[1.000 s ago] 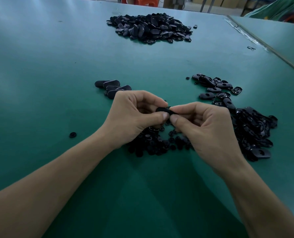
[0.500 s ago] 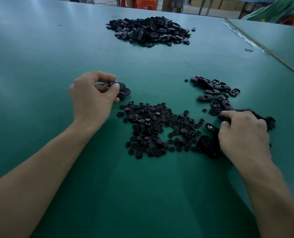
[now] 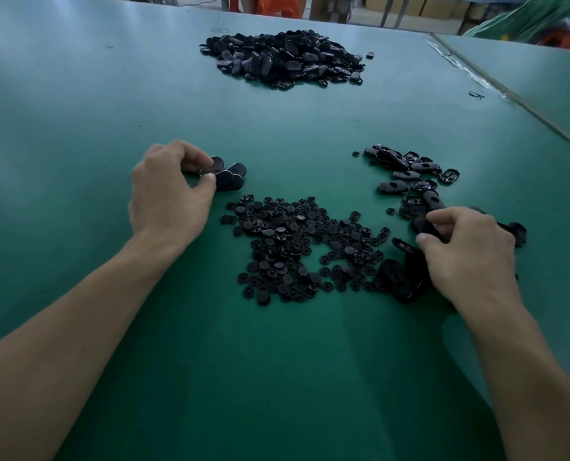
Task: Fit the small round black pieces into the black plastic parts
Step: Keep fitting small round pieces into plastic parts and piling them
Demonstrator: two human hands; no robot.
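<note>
A heap of small round black pieces lies on the green table between my hands. My left hand rests at a small group of black plastic parts on the left, its thumb and fingers curled on one of them. Over the loose pile of black plastic parts on the right, my right hand pinches one part between thumb and fingers. More parts lie under and beside that hand.
A large heap of black plastic parts lies at the far middle of the table. A seam to a second green table runs diagonally at the right. Stools and boxes stand beyond the far edge.
One second ago both hands held one part together over the round pieces. They have since parted: the left went to the left group, the right to the right pile and closed on a part.
</note>
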